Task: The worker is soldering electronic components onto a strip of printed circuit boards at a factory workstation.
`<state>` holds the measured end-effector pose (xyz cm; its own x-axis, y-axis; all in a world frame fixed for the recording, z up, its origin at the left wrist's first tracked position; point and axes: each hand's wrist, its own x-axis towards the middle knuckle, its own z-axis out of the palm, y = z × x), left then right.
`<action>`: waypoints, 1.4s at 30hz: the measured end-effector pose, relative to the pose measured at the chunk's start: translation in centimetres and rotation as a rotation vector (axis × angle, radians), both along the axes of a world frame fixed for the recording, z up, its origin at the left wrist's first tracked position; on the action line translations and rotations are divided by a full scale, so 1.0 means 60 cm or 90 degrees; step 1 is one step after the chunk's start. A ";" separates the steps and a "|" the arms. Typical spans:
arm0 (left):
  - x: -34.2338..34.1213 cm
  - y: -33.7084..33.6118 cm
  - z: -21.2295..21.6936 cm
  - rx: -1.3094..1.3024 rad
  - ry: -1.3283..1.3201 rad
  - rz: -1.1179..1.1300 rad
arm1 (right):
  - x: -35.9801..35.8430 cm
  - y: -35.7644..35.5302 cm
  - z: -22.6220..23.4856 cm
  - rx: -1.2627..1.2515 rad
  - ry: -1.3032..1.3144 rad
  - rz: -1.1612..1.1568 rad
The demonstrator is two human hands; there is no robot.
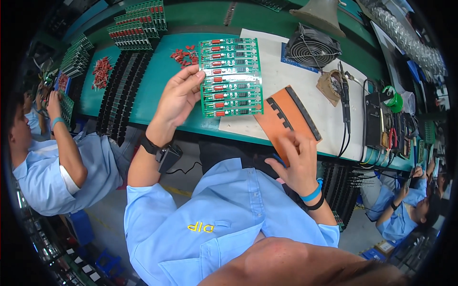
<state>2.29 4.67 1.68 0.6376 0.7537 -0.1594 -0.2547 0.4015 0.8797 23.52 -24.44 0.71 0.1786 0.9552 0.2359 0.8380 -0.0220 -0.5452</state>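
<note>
My left hand (177, 97) pinches the left edge of a green circuit board panel (231, 82) between thumb and fingers. The panel is raised above the bench, with rows of red components and small dark display parts facing up. My right hand (299, 164) hovers at the near end of an orange board (296, 114), thumb and fingers apart and holding nothing. Black strips, one of them notched, run along that orange board, which lies tilted on a white sheet. The panel covers the orange board's far left corner.
Loose red components (183, 56) lie behind the panel. A black rack (119, 90) stands to the left, below upright boards (131, 35). On the right are a fan (312, 46), a soldering iron (344, 95) and a green solder spool (393, 99). Co-workers sit at both sides.
</note>
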 end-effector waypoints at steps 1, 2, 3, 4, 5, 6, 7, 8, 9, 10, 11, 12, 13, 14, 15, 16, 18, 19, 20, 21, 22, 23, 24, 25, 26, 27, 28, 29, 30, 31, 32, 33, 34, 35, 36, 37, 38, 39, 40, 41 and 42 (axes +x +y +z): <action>0.004 -0.005 -0.006 -0.012 -0.012 0.017 | 0.003 0.007 0.004 0.004 -0.061 -0.022; 0.007 -0.010 -0.009 -0.016 -0.012 0.015 | 0.006 0.015 0.008 0.008 -0.121 -0.042; 0.009 -0.014 -0.012 -0.018 -0.019 0.018 | 0.007 0.018 0.013 0.013 -0.182 -0.061; 0.010 -0.018 -0.015 -0.021 -0.026 0.022 | 0.008 0.015 0.017 0.010 -0.183 -0.061; 0.010 -0.020 -0.017 -0.022 -0.034 0.026 | 0.012 0.009 0.021 -0.008 -0.176 -0.048; 0.007 -0.023 -0.019 -0.026 -0.035 0.028 | 0.017 0.002 0.025 -0.026 -0.170 -0.033; 0.004 -0.024 -0.020 -0.028 -0.043 0.032 | 0.023 -0.004 0.030 -0.043 -0.163 -0.018; 0.002 -0.026 -0.021 -0.029 -0.052 0.036 | 0.031 -0.013 0.039 -0.044 -0.165 -0.016; 0.001 -0.027 -0.022 -0.030 -0.061 0.040 | 0.041 -0.024 0.051 -0.047 -0.177 -0.035; 0.000 -0.027 -0.023 -0.031 -0.063 0.042 | 0.054 -0.032 0.060 -0.050 -0.188 -0.054; -0.001 -0.028 -0.023 -0.028 -0.069 0.043 | 0.070 -0.040 0.070 -0.053 -0.191 -0.053; -0.002 -0.029 -0.022 -0.025 -0.076 0.045 | 0.089 -0.048 0.079 -0.024 -0.115 -0.077; 0.000 -0.031 -0.018 -0.021 -0.080 0.042 | 0.107 -0.061 0.085 0.007 -0.036 -0.105; 0.001 -0.032 -0.019 -0.027 -0.085 0.042 | 0.125 -0.074 0.082 0.001 -0.042 -0.105; 0.002 -0.033 -0.020 -0.030 -0.091 0.043 | 0.143 -0.091 0.070 0.140 0.178 -0.176; 0.003 -0.037 -0.021 -0.031 -0.094 0.042 | 0.147 -0.099 0.064 0.282 0.399 -0.245; 0.010 -0.041 -0.026 -0.036 -0.100 0.033 | 0.142 -0.087 0.057 0.286 0.431 -0.209; 0.016 -0.042 -0.029 -0.032 -0.108 0.027 | 0.136 -0.070 0.055 0.291 0.467 -0.170; 0.022 -0.044 -0.032 -0.029 -0.115 0.020 | 0.131 -0.055 0.054 0.297 0.503 -0.131; 0.024 -0.046 -0.035 -0.025 -0.122 0.020 | 0.127 -0.038 0.052 0.294 0.500 -0.134; 0.028 -0.050 -0.037 -0.029 -0.124 0.018 | 0.124 -0.020 0.050 0.268 0.522 -0.106; 0.031 -0.053 -0.040 -0.029 -0.127 0.014 | 0.118 -0.003 0.047 0.241 0.544 -0.078; 0.035 -0.057 -0.040 -0.030 -0.129 0.008 | 0.112 0.012 0.047 0.240 0.541 -0.086; 0.039 -0.061 -0.041 -0.031 -0.131 0.002 | 0.106 0.025 0.049 0.227 0.616 -0.088; 0.041 -0.063 -0.041 -0.035 -0.134 -0.001 | 0.103 0.040 0.052 0.213 0.690 -0.087; 0.044 -0.065 -0.042 -0.038 -0.134 -0.004 | 0.103 0.053 0.053 0.199 0.764 -0.086; 0.045 -0.068 -0.042 -0.040 -0.134 -0.008 | 0.103 0.063 0.051 0.198 0.761 -0.090; 0.046 -0.070 -0.043 -0.043 -0.134 -0.012 | 0.106 0.073 0.049 0.177 0.759 -0.099; 0.047 -0.073 -0.042 -0.047 -0.135 -0.014 | 0.108 0.081 0.046 0.155 0.756 -0.108; 0.047 -0.074 -0.042 -0.044 -0.135 -0.014 | 0.107 0.088 0.044 0.134 0.754 -0.115; 0.048 -0.075 -0.041 -0.041 -0.134 -0.014 | 0.105 0.093 0.043 0.132 0.753 -0.117; 0.048 -0.076 -0.040 -0.039 -0.134 -0.014 | 0.101 0.098 0.043 0.137 0.745 -0.121; 0.049 -0.077 -0.040 -0.040 -0.134 -0.014 | 0.098 0.102 0.043 0.143 0.736 -0.124; 0.049 -0.078 -0.039 -0.041 -0.129 -0.011 | 0.097 0.103 0.043 0.148 0.728 -0.128; 0.048 -0.078 -0.038 -0.041 -0.124 -0.006 | 0.097 0.103 0.042 0.146 0.728 -0.127; 0.047 -0.078 -0.037 -0.041 -0.118 0.000 | 0.099 0.102 0.041 0.147 0.725 -0.127; 0.045 -0.077 -0.038 -0.041 -0.118 0.001 | 0.100 0.099 0.039 0.147 0.721 -0.128; 0.043 -0.074 -0.040 -0.044 -0.119 0.005 | 0.102 0.096 0.038 0.147 0.718 -0.128; 0.041 -0.072 -0.041 -0.046 -0.120 0.008 | 0.104 0.093 0.037 0.146 0.719 -0.127; 0.040 -0.070 -0.042 -0.048 -0.121 0.011 | 0.105 0.088 0.035 0.149 0.717 -0.136; 0.039 -0.069 -0.042 -0.047 -0.119 0.013 | 0.107 0.083 0.033 0.152 0.714 -0.144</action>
